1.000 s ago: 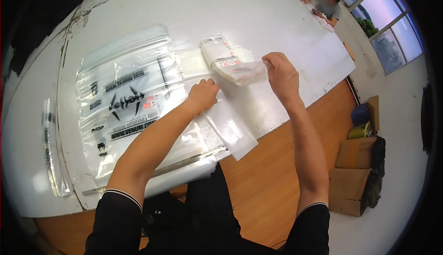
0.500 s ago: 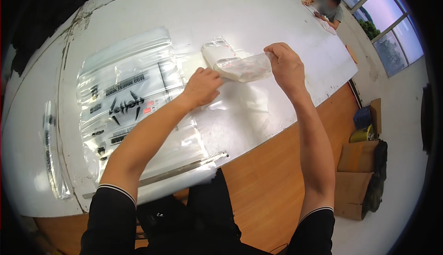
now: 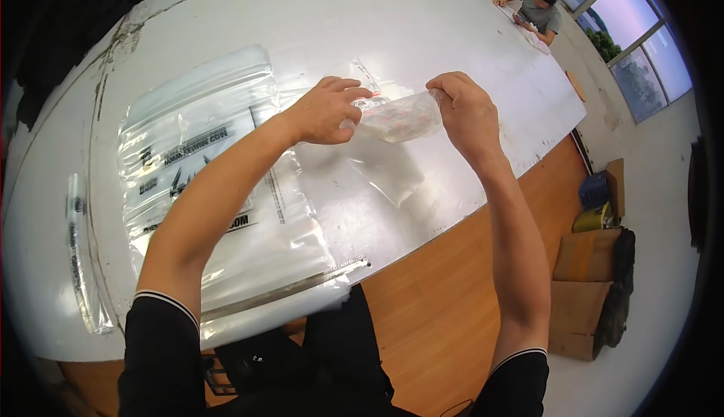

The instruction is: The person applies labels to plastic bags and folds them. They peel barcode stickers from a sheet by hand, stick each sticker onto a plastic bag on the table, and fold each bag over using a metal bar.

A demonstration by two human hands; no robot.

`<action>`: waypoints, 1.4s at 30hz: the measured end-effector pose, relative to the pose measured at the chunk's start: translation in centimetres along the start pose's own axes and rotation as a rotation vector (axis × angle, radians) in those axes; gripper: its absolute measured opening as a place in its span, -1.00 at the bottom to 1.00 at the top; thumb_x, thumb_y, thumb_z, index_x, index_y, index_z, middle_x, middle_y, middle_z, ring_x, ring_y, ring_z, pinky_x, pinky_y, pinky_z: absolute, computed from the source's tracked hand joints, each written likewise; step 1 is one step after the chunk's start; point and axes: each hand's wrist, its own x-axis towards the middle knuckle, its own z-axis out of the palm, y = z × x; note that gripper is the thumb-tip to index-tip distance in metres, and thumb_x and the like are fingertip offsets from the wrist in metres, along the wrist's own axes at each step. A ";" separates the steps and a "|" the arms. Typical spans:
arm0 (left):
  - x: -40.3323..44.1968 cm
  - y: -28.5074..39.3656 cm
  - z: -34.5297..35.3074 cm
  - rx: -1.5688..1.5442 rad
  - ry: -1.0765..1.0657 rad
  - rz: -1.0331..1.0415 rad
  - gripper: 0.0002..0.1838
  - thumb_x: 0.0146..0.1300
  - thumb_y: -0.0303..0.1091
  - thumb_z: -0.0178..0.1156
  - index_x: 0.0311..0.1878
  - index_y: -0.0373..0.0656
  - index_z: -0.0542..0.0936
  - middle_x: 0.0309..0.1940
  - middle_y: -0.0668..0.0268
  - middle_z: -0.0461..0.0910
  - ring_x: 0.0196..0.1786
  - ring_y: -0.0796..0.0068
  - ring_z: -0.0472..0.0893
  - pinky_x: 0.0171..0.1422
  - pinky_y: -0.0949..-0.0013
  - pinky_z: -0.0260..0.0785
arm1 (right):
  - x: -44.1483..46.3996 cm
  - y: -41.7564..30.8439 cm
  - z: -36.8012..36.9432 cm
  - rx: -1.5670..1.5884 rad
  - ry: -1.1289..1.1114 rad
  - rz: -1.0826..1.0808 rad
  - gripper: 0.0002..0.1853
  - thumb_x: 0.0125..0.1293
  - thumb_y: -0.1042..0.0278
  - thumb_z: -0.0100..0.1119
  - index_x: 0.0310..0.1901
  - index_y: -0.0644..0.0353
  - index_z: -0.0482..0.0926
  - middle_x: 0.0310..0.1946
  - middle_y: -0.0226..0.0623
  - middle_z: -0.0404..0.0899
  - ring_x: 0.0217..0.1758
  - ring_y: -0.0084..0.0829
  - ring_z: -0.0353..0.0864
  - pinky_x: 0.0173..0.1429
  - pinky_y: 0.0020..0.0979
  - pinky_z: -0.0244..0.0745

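A small clear plastic bag with red print (image 3: 400, 118) stretches between my hands above the table. My right hand (image 3: 467, 111) pinches its right end. At its left end is my left hand (image 3: 329, 109), fingers apart, with the thumb by a whitish piece of film; whether it grips the bag is unclear. A stack of large clear bags with black lettering (image 3: 196, 145) lies left of my left hand, partly under my forearm. Below the small bag, another clear film (image 3: 388, 176) lies on the table.
The white table (image 3: 422, 32) has a metal ruler (image 3: 286, 289) along its near edge. A rolled plastic bag (image 3: 78, 259) lies far left. Dark cloth (image 3: 60, 47) is piled at upper left. A person (image 3: 537, 10) sits at the far right corner. Cardboard boxes (image 3: 581, 289) stand on the floor at right.
My left hand has moved up and its fingers have spread by the small bag's left end. The bag's right end has risen slightly with my right hand. The large bags have shifted slightly left.
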 end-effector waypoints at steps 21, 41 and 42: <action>0.7 0.1 -0.6 0.590 -0.447 0.259 -0.66 0.41 -0.29 0.03 -0.41 0.01 0.76 0.46 0.35 0.49 0.61 0.33 0.25 0.84 0.05 -0.35 | -0.9 0.8 0.2 -0.001 -0.011 -0.013 -0.86 0.42 0.46 0.16 -0.14 0.16 0.71 -0.09 -0.34 0.72 -0.11 -0.24 0.71 -0.01 -0.30 0.60; -2.2 0.1 1.4 0.354 -0.338 -0.137 -0.76 0.43 -0.23 0.12 -0.14 -0.09 0.73 0.25 0.25 0.61 0.15 0.32 0.66 0.28 0.10 0.40 | 0.4 1.2 0.3 0.001 0.099 -0.060 -0.86 0.44 0.43 0.15 -0.17 0.16 0.72 -0.14 -0.30 0.74 -0.15 -0.18 0.71 -0.07 -0.25 0.60; -2.2 0.7 0.8 0.336 -0.372 -0.180 -0.75 0.45 -0.21 0.11 -0.13 -0.10 0.72 0.24 0.22 0.64 0.14 0.32 0.66 0.22 0.12 0.43 | 0.5 1.2 0.4 -0.003 0.105 -0.063 -0.86 0.44 0.44 0.15 -0.17 0.16 0.73 -0.14 -0.30 0.74 -0.15 -0.17 0.72 -0.07 -0.25 0.60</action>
